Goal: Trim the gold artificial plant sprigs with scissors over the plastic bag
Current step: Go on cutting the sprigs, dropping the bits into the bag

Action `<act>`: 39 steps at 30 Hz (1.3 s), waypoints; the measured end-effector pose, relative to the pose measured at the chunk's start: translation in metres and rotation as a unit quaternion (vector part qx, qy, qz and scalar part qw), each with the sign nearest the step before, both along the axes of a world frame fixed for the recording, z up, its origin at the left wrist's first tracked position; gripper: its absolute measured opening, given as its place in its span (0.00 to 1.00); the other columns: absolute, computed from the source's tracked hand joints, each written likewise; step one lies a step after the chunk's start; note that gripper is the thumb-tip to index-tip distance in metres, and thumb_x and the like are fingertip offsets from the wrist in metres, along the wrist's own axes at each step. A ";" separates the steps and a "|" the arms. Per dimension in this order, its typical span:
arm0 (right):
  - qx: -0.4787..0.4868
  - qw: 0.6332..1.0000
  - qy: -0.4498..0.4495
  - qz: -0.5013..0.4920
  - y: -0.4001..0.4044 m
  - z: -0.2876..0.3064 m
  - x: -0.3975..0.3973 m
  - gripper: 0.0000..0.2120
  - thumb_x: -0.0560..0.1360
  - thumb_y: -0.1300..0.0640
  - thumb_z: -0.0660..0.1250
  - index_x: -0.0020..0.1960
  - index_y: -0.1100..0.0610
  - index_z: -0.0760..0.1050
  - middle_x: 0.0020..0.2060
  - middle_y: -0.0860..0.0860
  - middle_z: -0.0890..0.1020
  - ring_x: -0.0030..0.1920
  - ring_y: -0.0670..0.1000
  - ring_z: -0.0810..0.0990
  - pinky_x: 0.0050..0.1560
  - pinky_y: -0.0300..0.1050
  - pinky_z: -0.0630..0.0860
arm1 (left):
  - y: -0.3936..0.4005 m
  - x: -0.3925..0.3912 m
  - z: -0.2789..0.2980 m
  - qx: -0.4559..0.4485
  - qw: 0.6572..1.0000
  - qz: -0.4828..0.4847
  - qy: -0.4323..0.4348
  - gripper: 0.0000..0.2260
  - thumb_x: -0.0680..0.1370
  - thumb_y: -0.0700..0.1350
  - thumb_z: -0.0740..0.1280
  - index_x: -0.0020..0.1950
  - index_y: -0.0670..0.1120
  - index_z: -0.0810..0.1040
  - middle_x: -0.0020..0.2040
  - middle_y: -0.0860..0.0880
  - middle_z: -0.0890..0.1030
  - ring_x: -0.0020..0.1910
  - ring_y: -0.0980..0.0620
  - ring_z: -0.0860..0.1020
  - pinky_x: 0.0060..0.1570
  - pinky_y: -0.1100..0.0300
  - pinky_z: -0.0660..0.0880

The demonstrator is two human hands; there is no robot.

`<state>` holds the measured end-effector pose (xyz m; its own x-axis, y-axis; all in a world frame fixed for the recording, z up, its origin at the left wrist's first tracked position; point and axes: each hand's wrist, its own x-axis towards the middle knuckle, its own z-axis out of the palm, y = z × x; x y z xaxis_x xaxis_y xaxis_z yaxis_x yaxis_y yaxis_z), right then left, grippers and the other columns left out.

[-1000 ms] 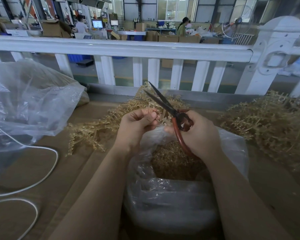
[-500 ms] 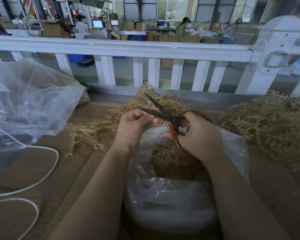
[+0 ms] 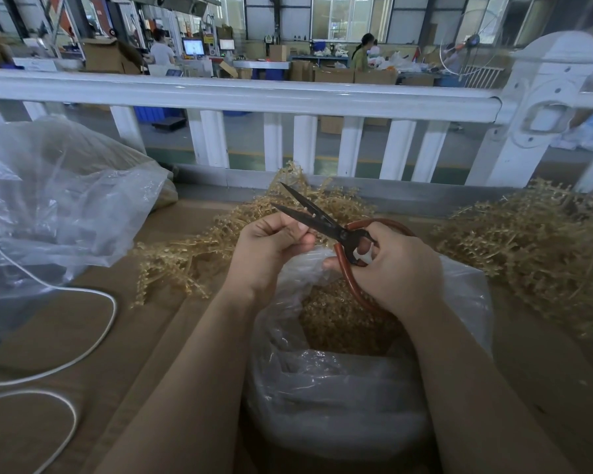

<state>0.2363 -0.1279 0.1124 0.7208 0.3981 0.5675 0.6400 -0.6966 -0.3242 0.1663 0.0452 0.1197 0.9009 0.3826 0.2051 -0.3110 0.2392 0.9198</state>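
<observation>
My right hand (image 3: 396, 265) grips the red handles of black-bladed scissors (image 3: 317, 218), whose blades stand apart and point up-left. My left hand (image 3: 269, 249) is curled just under the blades, fingers pinched together; the small piece it holds is hidden by the fingers. Both hands hover above a clear plastic bag (image 3: 339, 395) with gold trimmings (image 3: 336, 319) inside. A heap of gold sprigs (image 3: 199, 254) lies behind my left hand, and a bigger heap (image 3: 531, 251) lies to the right.
A large crumpled clear bag (image 3: 52, 206) sits at the left on the brown cardboard tabletop (image 3: 117, 354). A white cable (image 3: 93, 340) loops across it. A white railing (image 3: 254, 94) runs along the far edge, with a workshop and people beyond.
The scissor blades have tilted down from pointing steeply up to lying over my left hand's fingertips. Both hands stay over the bag.
</observation>
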 end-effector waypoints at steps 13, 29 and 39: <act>0.007 1.000 -0.006 0.007 0.000 0.000 -0.001 0.28 0.65 0.24 0.65 0.51 0.44 0.80 0.35 0.35 0.73 0.34 0.42 0.72 0.31 0.31 0.63 | 0.001 -0.001 -0.002 0.074 0.997 0.036 -0.003 0.05 0.78 0.32 0.67 0.43 0.38 0.79 0.38 0.42 0.80 0.38 0.52 0.80 0.46 0.61 0.79; 0.006 1.000 0.014 0.017 -0.001 0.000 0.000 0.33 0.62 0.20 0.59 0.49 0.46 0.80 0.33 0.36 0.75 0.33 0.44 0.75 0.34 0.38 0.72 | -0.001 -0.003 -0.001 0.099 0.995 0.020 -0.001 0.07 0.79 0.32 0.65 0.44 0.41 0.80 0.39 0.47 0.82 0.39 0.52 0.80 0.48 0.59 0.80; 0.009 0.999 0.025 0.020 0.000 -0.001 0.002 0.36 0.60 0.16 0.53 0.49 0.42 0.78 0.29 0.33 0.69 0.30 0.35 0.67 0.30 0.33 0.62 | -0.005 -0.002 -0.001 0.191 0.979 0.070 -0.011 0.06 0.80 0.30 0.63 0.48 0.38 0.78 0.39 0.43 0.80 0.37 0.57 0.80 0.43 0.66 0.77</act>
